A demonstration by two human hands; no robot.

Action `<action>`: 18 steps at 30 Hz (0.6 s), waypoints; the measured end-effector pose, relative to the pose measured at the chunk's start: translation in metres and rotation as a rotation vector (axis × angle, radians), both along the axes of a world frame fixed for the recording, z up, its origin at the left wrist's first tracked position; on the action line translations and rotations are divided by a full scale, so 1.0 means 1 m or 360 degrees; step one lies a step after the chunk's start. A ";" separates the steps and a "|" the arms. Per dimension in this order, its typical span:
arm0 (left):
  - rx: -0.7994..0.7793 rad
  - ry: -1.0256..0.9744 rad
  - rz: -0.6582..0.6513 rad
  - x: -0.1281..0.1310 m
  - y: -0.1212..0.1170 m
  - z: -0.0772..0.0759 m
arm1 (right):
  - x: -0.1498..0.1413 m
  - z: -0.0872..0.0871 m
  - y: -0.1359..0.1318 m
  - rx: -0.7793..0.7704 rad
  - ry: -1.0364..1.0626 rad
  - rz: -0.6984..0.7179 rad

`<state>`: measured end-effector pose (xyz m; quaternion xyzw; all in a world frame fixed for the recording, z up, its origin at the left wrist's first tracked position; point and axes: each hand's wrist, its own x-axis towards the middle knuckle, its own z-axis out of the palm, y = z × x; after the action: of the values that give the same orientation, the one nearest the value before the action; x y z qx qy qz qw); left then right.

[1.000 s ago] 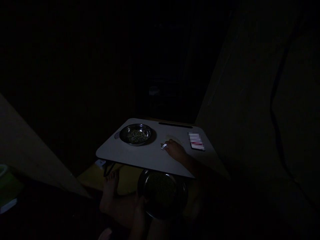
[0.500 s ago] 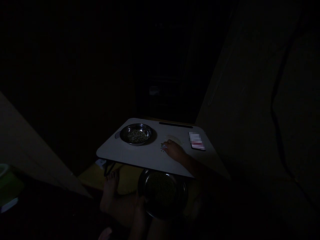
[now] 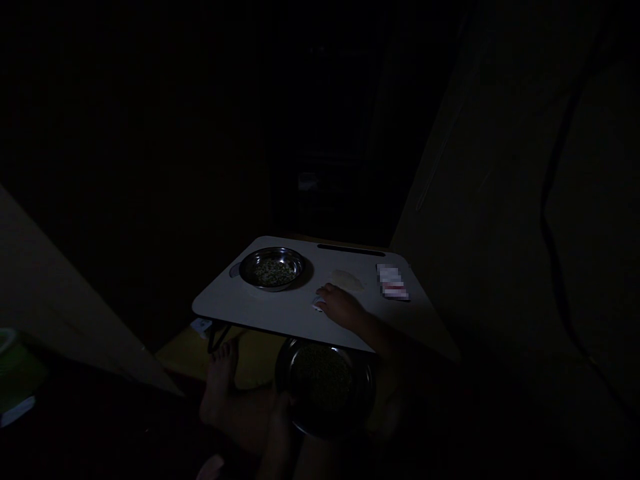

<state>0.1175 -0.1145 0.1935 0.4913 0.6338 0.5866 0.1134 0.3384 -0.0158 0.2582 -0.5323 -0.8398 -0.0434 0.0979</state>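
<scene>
My right hand rests on a small white lap table, fingers curled together around a tiny pale bit at their tips. Just beyond it lies a pale little heap. To the left on the table stands a steel bowl with greenish grains in it. Below the table's near edge a larger steel bowl full of green grains sits on my lap. My left hand is at that bowl's left rim, in deep shadow, and its fingers cannot be made out.
A flat white and red card-like object lies at the table's right. A dark slot runs along the far edge. My bare foot shows under the table on a yellow mat. The room around is very dark.
My right hand has slid left and toward me, away from the pale heap, with its fingers still pinched. Both bowls have stayed put.
</scene>
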 end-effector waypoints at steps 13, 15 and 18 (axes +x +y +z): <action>0.0082 0.0038 0.0145 0.031 -0.026 0.009 | -0.014 0.002 -0.011 -0.0079 0.0032 0.0126; 0.0085 0.0066 0.0129 0.038 -0.031 0.012 | -0.017 0.001 -0.014 -0.0091 0.0045 0.0167; 0.0123 0.0123 0.0102 0.041 -0.033 0.015 | -0.019 0.001 -0.019 -0.0107 0.0067 0.0231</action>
<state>0.1589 -0.1479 0.2085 0.4972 0.6299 0.5945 0.0510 0.3197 -0.0350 0.2592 -0.4737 -0.8749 0.0034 0.1005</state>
